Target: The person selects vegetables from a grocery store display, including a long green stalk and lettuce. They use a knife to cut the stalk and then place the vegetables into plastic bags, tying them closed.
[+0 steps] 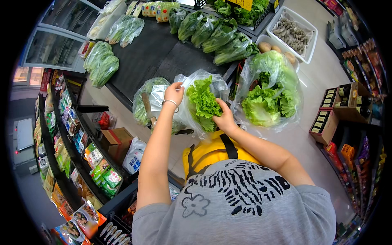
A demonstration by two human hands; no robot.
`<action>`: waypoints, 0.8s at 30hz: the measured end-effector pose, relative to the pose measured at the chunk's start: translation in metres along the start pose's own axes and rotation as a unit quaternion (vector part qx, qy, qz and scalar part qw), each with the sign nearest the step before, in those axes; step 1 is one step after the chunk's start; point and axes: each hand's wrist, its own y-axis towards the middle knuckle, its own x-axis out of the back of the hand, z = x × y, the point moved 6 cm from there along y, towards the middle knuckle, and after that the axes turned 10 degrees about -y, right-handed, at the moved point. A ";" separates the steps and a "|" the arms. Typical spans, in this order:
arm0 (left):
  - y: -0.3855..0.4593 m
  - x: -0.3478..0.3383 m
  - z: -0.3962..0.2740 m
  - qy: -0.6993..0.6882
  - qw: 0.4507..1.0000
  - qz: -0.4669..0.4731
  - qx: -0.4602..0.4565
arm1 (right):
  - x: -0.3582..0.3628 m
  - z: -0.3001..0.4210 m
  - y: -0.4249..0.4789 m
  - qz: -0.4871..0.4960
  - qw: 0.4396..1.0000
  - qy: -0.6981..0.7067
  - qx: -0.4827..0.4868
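My left hand (pixel 174 93) pinches the upper left edge of a clear plastic bag (pixel 183 114). A head of green leaf lettuce (pixel 200 99) sits in the mouth of this bag. My right hand (pixel 226 118) grips the lettuce on its right side, fingertips against the leaves. Left of my left wrist, a knife (pixel 146 104) rests near a bag of leafy greens (pixel 141 108) and a pale plastic sheet (pixel 159 93). To the right of my right hand stands a large clear bag full of lettuce (pixel 269 104).
Several bagged greens (pixel 209 33) line the far side of a black display table (pixel 141 58). Beyond the large bag are potatoes (pixel 264 47) and a white crate (pixel 315 36) of mushrooms. Packaged-goods shelves (pixel 76 134) flank my left; boxed bottles (pixel 321 122) stand right.
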 end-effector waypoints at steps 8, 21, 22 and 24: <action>-0.002 -0.012 -0.009 -0.272 0.935 0.124 0.191 | 0.006 -0.016 -0.004 -0.003 1.000 0.017 0.000; 0.023 -0.039 -0.166 0.022 0.945 0.179 -0.274 | 0.012 -0.011 -0.003 0.023 0.999 -0.027 0.028; 0.023 -0.054 -0.175 0.045 0.932 0.221 -0.282 | 0.013 -0.007 -0.002 0.028 0.998 -0.035 0.034; 0.013 -0.078 -0.186 0.121 0.890 0.333 -0.288 | 0.015 0.001 -0.001 0.033 0.998 -0.042 0.035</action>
